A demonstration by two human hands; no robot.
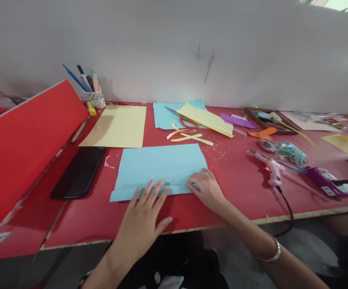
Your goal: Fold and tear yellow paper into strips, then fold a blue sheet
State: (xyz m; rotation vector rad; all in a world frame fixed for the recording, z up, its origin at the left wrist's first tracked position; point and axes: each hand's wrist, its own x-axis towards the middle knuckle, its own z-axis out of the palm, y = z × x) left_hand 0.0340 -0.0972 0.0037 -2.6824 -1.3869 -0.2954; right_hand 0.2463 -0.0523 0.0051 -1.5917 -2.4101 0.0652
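A sheet of light blue paper (162, 164) lies on the red table in front of me, with a narrow folded strip along its near edge. My left hand (146, 208) rests flat with fingers spread, its fingertips on that strip and its thumb over the tabletop. At the strip's right end, my right hand (205, 186) has its fingers curled, thumb and fingers closed on the fold. Beyond the sheet are several thin yellow paper strips (189, 137) and scissors (189, 122) with red handles, partly under a yellow sheet (207, 118).
To the left are a black phone (79, 172), a leaning red board (29, 148), a yellow sheet (116, 126) and a pen cup (97, 98). A pink glue gun (272, 168), its cord hanging over the edge, and a purple device (327, 182) lie right.
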